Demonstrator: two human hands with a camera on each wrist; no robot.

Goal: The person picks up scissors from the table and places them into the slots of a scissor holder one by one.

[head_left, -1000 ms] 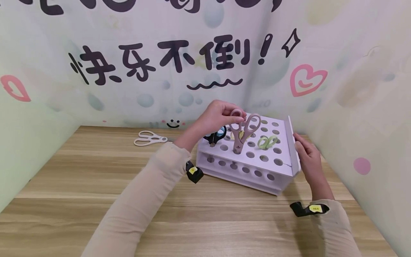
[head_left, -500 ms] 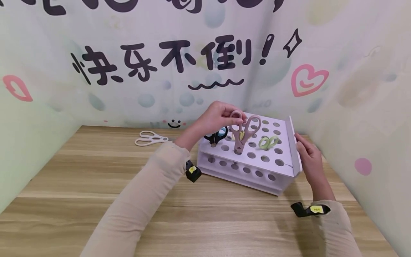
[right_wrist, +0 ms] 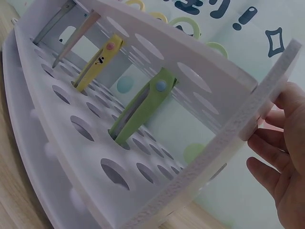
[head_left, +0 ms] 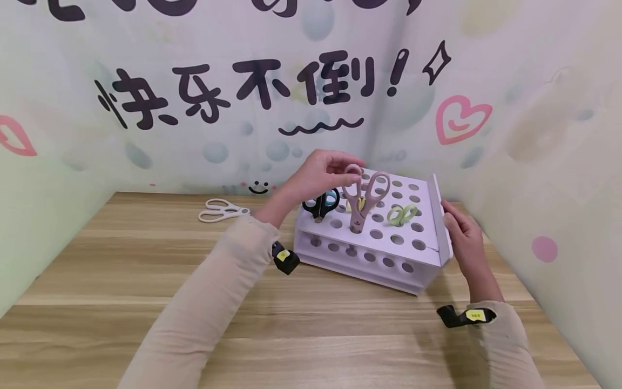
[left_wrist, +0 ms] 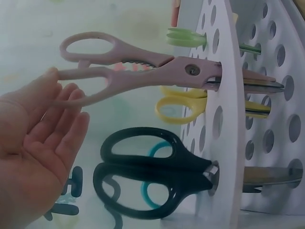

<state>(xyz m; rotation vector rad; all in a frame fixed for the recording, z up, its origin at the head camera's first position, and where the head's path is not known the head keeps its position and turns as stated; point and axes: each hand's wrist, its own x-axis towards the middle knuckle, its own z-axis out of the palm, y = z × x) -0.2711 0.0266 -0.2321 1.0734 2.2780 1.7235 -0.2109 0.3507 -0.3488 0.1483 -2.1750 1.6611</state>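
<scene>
Pink scissors (head_left: 359, 217) stand handles up in a hole of a white perforated rack (head_left: 430, 219). My left hand (head_left: 318, 175) is at their left handle loop, the thumb touching it and the relaxed fingers behind; the palm shows in the left wrist view. Black scissors (left_wrist: 183, 164) stand nearest that hand in the same row. Yellow scissors (left_wrist: 183, 107) and green scissors (right_wrist: 143, 107) also stand in holes, their blades reaching the lower perforated board. My right hand (head_left: 467, 237) holds the rack's right side panel, thumb in front and fingers behind.
White scissors (head_left: 240, 210) lie on the wooden table (head_left: 121, 281) left of the rack, partly hidden by my left arm. A blue handle (left_wrist: 155, 151) shows behind the black scissors. A printed cloth (head_left: 218, 43) hangs behind the table.
The left fingers have loosened and lifted slightly at the pink scissors' loop. The head view has shifted a little. The rack, the scissors and the right hand stay in place.
</scene>
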